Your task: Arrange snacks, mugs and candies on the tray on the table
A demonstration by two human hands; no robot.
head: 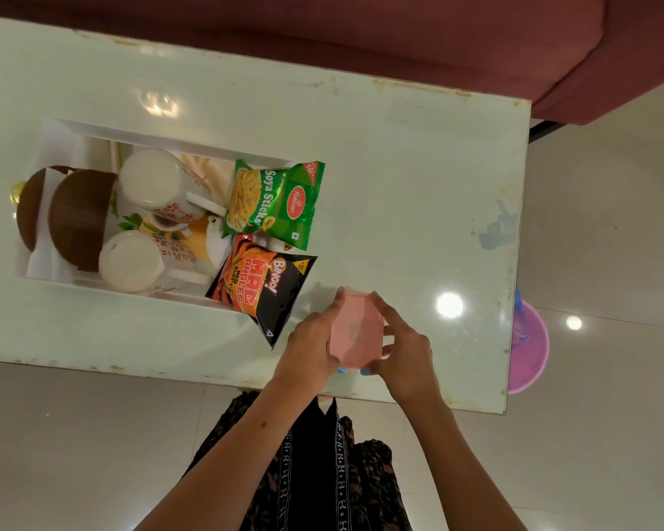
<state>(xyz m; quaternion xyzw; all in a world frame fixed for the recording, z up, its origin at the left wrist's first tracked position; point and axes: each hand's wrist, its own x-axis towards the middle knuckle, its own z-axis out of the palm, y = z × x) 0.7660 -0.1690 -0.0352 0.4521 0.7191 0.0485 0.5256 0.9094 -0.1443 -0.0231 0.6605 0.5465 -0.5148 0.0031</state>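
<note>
1. Two hands meet over the near edge of the table [399, 185], holding one pink box [355, 331] between them.
2. The left hand [311, 344] grips the box's left side, fingers curled up along that edge and thumb at the near corner.
3. The right hand [407, 354] grips the right side, fingers curled over the far right edge, thumb tucked under the near end. Whether the box touches the tabletop I cannot tell.
4. Just left of the hands lies a black and orange Bingo packet [263, 287], its near corner on the table close to the left hand and its far end over the rim of the white tray [162, 138].
5. Beyond it, a green Soya Sticks packet [278, 203] lies at the tray's right end, partly over the rim.
6. Inside the tray, two white mugs with red flower print lie on their sides: the near mug [139, 262] and the far mug [158, 182], handles pointing right.
7. At the tray's left end sit two brown bowls [79, 218], tipped over on white paper.
8. Off the table's right edge, a pink bucket [529, 346] stands on the floor.
9. Farthest off, a dark red sofa [476, 40] runs along the table's far side.
</note>
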